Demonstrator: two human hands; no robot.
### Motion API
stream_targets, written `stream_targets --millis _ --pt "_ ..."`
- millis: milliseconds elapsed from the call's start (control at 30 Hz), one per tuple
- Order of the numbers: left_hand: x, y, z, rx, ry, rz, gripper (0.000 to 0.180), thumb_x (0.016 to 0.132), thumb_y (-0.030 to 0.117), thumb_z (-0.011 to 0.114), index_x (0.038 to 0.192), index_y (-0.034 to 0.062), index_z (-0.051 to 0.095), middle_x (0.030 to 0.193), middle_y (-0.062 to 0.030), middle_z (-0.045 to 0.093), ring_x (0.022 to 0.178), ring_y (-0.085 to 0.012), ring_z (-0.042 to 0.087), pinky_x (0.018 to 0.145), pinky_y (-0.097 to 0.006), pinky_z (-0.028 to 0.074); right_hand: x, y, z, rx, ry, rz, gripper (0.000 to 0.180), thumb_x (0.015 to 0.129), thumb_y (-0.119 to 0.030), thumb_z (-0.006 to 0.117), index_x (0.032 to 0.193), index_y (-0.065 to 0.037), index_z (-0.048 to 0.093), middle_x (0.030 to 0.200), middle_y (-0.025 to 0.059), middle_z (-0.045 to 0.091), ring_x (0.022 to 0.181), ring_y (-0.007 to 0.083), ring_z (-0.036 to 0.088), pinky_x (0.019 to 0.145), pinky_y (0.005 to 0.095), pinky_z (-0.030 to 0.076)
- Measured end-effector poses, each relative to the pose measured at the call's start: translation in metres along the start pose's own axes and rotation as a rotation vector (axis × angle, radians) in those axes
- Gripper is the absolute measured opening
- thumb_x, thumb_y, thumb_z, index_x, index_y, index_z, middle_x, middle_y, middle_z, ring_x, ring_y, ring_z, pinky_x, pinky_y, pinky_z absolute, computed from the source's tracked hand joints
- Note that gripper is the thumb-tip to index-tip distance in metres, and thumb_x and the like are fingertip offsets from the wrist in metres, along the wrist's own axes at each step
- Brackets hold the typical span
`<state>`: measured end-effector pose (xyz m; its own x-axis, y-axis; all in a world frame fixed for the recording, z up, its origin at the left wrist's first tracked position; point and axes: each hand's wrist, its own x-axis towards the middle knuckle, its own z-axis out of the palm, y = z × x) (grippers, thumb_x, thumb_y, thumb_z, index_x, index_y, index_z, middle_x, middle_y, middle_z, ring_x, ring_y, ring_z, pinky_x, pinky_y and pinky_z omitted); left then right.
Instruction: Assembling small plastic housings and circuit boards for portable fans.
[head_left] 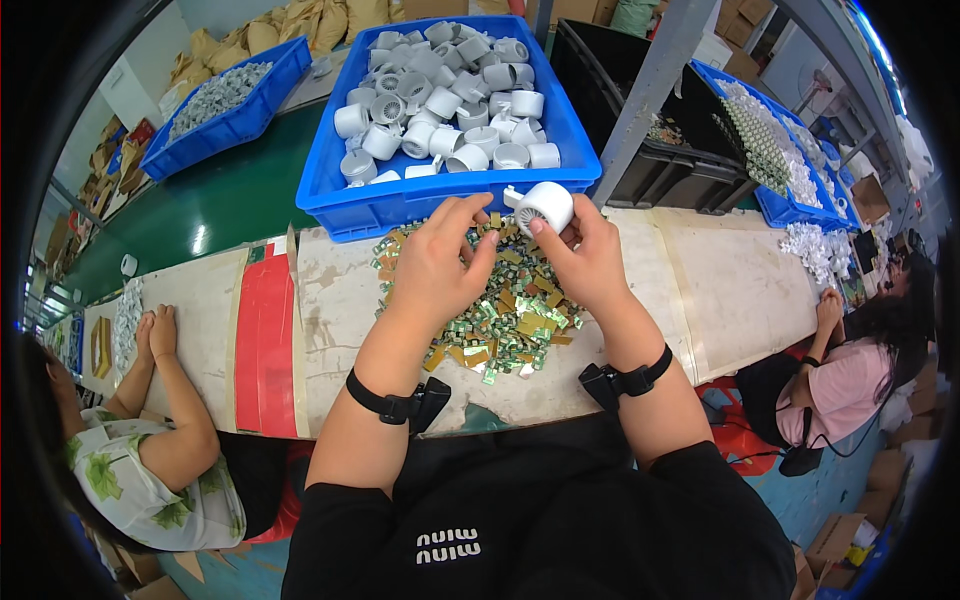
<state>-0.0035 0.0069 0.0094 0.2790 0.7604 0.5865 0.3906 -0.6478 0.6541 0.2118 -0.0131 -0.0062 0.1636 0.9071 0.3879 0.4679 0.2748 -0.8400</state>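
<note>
In my right hand (pixel 588 262) is a white round fan housing (pixel 548 207), gripped between thumb and fingers. Its slotted grille faces toward me and a small tab sticks out on its left. My left hand (pixel 440 262) hovers just left of it, thumb and forefinger apart, with nothing visible between them. Beneath both hands spreads a heap of small green and tan circuit boards (pixel 510 320). Right behind them stands a blue crate (pixel 345 215) filled with similar white and grey housings (pixel 440 100).
A metal post (pixel 655 100) rises at the crate's right, beside a black bin (pixel 690 170). Red sheeting (pixel 265 340) covers part of the worktable (pixel 335 350) on the left. Another blue crate (pixel 210 140) sits at far left. People work on both sides.
</note>
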Motion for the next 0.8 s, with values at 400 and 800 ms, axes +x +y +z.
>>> stream_targets --millis 400,800 --pt "0.0 0.004 -0.002 0.018 -0.041 0.013 0.036 0.093 0.007 0.077 0.128 0.0028 0.071 0.106 -0.0072 0.076 0.059 -0.0137 0.065 0.055 -0.03 0.05 0.002 0.003 0.0 -0.05 0.025 0.055 0.041 0.089 -0.032 0.091 0.095 0.0 0.066 0.069 0.0085 0.071 0.057 0.0115 0.065 0.053 0.0316 0.048" --pt "-0.001 0.001 -0.001 0.047 -0.072 0.005 0.035 0.093 0.008 0.077 0.128 0.0023 0.071 0.106 -0.007 0.075 0.059 -0.0142 0.066 0.058 -0.031 0.051 -0.001 -0.008 -0.003 -0.12 -0.094 0.176 0.048 0.08 -0.036 0.099 0.096 0.0 0.071 0.072 0.009 0.072 0.064 0.0116 0.068 0.056 0.0311 0.05"
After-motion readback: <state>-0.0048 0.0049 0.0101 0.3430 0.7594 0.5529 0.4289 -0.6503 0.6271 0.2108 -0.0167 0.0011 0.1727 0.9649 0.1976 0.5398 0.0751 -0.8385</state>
